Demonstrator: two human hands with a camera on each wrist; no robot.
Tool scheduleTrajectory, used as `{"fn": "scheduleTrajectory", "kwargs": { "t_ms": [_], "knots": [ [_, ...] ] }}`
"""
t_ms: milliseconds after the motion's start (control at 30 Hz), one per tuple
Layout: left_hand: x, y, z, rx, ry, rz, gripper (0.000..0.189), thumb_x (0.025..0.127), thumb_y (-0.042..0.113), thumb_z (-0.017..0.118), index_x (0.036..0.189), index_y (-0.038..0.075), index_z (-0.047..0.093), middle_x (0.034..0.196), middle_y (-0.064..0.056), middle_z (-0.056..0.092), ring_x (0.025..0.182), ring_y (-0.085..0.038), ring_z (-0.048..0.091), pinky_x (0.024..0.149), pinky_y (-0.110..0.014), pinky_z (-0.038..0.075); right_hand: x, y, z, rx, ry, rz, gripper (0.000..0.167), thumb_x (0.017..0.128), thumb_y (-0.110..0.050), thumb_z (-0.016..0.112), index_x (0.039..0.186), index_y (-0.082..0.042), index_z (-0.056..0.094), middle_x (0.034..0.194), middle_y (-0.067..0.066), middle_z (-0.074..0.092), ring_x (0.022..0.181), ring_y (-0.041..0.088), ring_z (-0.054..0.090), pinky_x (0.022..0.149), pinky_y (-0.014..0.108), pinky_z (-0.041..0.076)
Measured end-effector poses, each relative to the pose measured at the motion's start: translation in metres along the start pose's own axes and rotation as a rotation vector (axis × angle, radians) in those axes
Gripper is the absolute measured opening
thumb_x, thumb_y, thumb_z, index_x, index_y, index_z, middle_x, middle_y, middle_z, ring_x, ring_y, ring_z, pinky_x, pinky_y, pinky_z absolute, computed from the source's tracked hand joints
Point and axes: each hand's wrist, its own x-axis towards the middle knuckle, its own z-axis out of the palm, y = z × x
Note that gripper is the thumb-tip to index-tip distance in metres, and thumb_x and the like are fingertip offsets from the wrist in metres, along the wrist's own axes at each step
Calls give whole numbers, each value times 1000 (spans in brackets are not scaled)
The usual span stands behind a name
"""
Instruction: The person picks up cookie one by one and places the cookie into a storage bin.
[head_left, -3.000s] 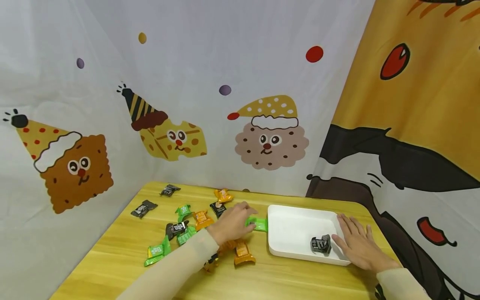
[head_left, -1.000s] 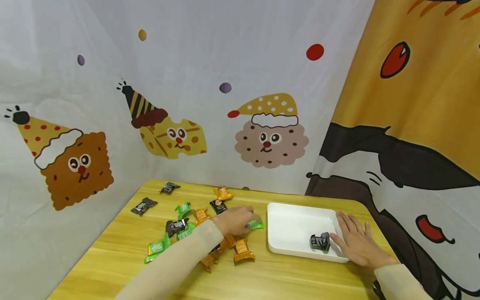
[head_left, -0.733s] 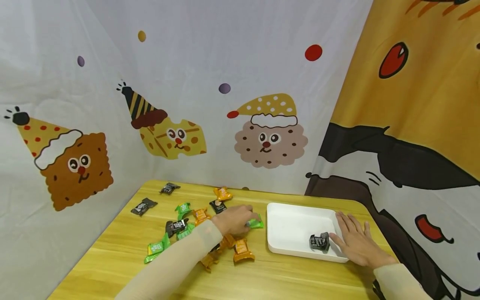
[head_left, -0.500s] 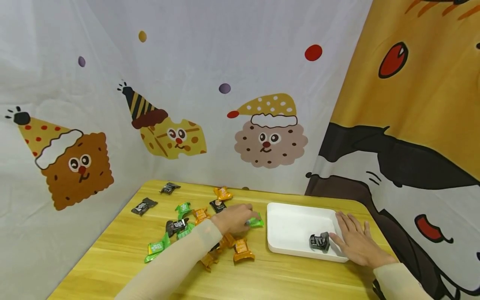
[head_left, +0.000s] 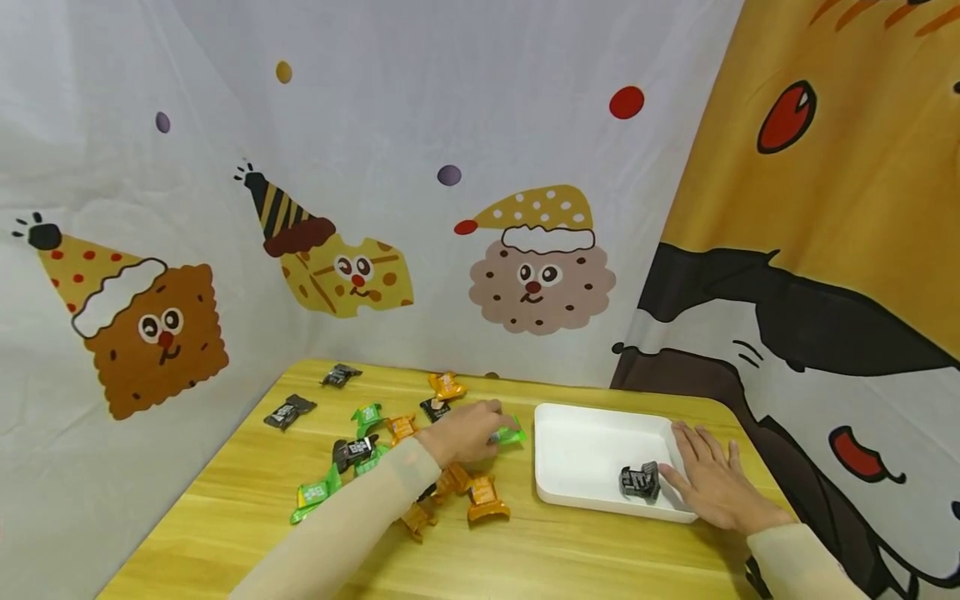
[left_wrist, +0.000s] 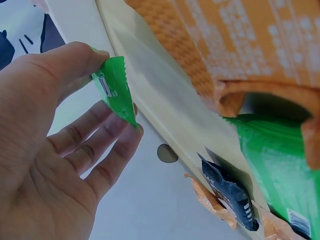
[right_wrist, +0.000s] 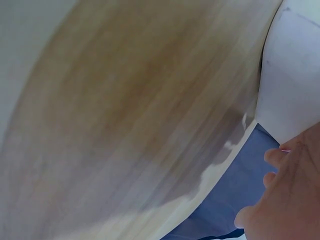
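My left hand (head_left: 467, 432) pinches a green-wrapped candy (head_left: 508, 433) just left of the white tray (head_left: 581, 454). In the left wrist view the thumb presses the top of this candy (left_wrist: 114, 90) and fingertips touch it from below. Straight fingers of my right hand (head_left: 716, 482) lie along the tray's right rim. Inside the tray, near that hand, sits a black-wrapped candy (head_left: 640, 481). Under and around the left forearm are more candies, among them an orange one (head_left: 483, 497), a green one (head_left: 315, 493) and a black one (head_left: 355, 452); the sleeve hides some.
Two black candies (head_left: 289, 412) lie apart toward the table's left edge. An orange candy (head_left: 447, 386) is near the back edge. A printed cloth (head_left: 375, 125) hangs behind and beside the wooden table (head_left: 570, 558).
My left hand's fingers have closed from a spread pose onto the green candy. That candy has shifted slightly left and back, away from the tray. The right hand stays on the rim.
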Motion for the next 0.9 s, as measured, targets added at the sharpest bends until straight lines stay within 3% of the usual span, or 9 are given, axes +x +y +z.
{"fn": "scheduleTrajectory", "kwargs": {
  "t_ms": [267,467,633,900],
  "knots": [
    [-6,-3,-5,-15,26,-41,47,110,21,83,156,26,76,136,-6,77,102,-11,72,90,-26,67,1,2,1,-9,4,-7,99,120,-63,53,182,7,20,189,38,19,172,68,14,129,98,-6],
    [-9,-3,-14,-33,55,-59,45,111,21,82,155,28,76,136,-6,76,107,-13,74,91,-28,69,1,0,-1,-17,2,-7,100,120,-64,52,183,6,19,189,37,20,172,67,15,129,98,-5],
    [-8,-3,-20,-48,76,-50,44,111,20,82,155,26,76,135,-7,77,106,-14,77,91,-27,69,1,0,-1,-22,4,-8,100,120,-64,52,183,5,18,189,37,20,172,67,15,129,99,-1],
    [-2,-2,-28,-54,109,-63,44,111,19,82,154,23,77,140,-10,77,111,-18,78,94,-30,71,-1,-1,-2,14,-5,-9,100,120,-63,54,182,8,20,189,38,18,172,68,14,129,98,-7]
  ]
}}
